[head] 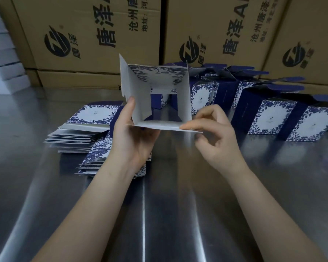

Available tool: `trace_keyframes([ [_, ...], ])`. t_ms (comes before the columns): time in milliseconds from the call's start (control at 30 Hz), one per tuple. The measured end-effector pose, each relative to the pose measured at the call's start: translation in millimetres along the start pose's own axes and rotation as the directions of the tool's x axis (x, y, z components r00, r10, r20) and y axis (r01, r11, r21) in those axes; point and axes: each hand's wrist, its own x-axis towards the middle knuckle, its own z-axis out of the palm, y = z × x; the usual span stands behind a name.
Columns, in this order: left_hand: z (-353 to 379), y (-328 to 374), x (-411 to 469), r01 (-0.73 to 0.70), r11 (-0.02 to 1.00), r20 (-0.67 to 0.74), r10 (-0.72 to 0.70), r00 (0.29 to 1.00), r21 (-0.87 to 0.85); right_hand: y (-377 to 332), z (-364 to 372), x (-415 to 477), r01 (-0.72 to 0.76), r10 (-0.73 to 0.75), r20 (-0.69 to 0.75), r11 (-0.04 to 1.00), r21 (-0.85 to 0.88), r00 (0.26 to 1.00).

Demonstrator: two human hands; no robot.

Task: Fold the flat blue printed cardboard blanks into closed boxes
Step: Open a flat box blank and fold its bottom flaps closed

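So my left hand [133,129] is clamped on the opened-up box [157,95] above the steel table [159,205], right hand [212,133] fingertips pinching its bottom flap, flat blanks [83,135] stacked just behind.

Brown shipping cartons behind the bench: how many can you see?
3, side by side along the back: one at left, one in the middle, one at right, cut off by the frame. A lower layer shows beneath them; more may be hidden.

We face a shiny steel table [45,186]; behind it stand big brown cartons [95,35] with black print, and white boxes [4,72] piled at left.
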Motion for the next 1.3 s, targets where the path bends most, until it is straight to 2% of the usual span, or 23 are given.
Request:
trace_keyframes([
  [100,2.0,2.1,2.2,0.027,1.000,-0.126,-0.025,0.992,0.013,3.9,1.3,-0.5,0.000,0.001,0.013,0.997,-0.082,1.000],
  [200,3.5,2.3,2.1,0.086,0.991,-0.243,-0.058,0.968,0.107,5.9,4.9,-1.4,-0.113,0.111,-0.043,0.991,-0.067,0.993],
  [367,14.3,-6.0,-5.9,0.106,0.981,-0.203,-0.071,0.977,0.165,4.6,16.2,-1.5,-0.169,0.145,-0.273,0.983,-0.066,0.951],
  [600,17.1,-17.5,-12.8,0.110,0.966,-0.113,-0.085,0.990,0.235,1.6,21.8,-2.4,-0.307,0.326,-0.478,0.944,0.119,0.816],
  [800,20.8,-27.4,-17.0,0.128,0.942,-0.096,-0.103,0.990,0.312,-2.3,23.0,-0.9,-0.343,0.355,-0.540,0.931,0.126,0.763],
  [1000,23.6,-40.5,-18.3,0.037,0.894,-0.180,0.049,0.982,0.447,-4.7,22.2,-1.1,-0.354,0.308,-0.564,0.935,0.029,0.766],
  [1167,18.9,-38.5,-18.1,-0.016,0.844,-0.169,0.126,0.978,0.536,-7.8,24.8,-2.0,-0.265,0.145,-0.574,0.955,-0.131,0.806],
  [1300,18.0,-42.1,-20.8,-0.086,0.782,-0.155,0.228,0.961,0.617,-7.4,27.4,-2.1,-0.216,0.001,-0.559,0.923,-0.319,0.829],
])
